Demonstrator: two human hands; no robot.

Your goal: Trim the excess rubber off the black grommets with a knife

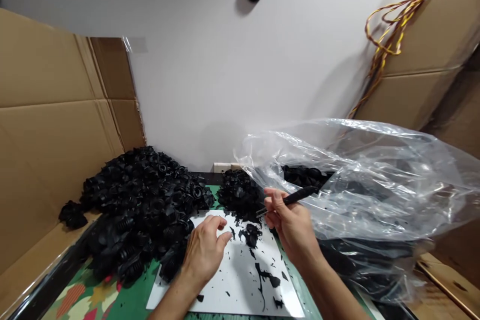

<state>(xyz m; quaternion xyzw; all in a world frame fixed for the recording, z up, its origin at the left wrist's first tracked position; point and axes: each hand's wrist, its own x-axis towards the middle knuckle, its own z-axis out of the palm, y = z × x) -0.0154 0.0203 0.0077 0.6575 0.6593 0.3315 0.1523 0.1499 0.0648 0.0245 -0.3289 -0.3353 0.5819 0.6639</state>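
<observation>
Over the left part of a white sheet (240, 280), my left hand (205, 247) is empty, its fingers curved and apart from the thumb. My right hand (285, 215) holds a black-handled tool (300, 195) with a thin metal tip pointing left. Between the hands a small black piece (251, 235) lies on the sheet among black scraps (267, 277). A large heap of black ribbed parts (150, 205) rises just left of my left hand. Behind the sheet sits a smaller pile of black scraps (240, 192), close to the tool's tip.
A clear plastic bag (360, 185) with black parts spreads across the right side. Cardboard walls (48, 70) stand left and right. Yellow and brown twisted wire (397, 20) hangs at the upper right. A patterned green surface (90, 300) shows at the lower left.
</observation>
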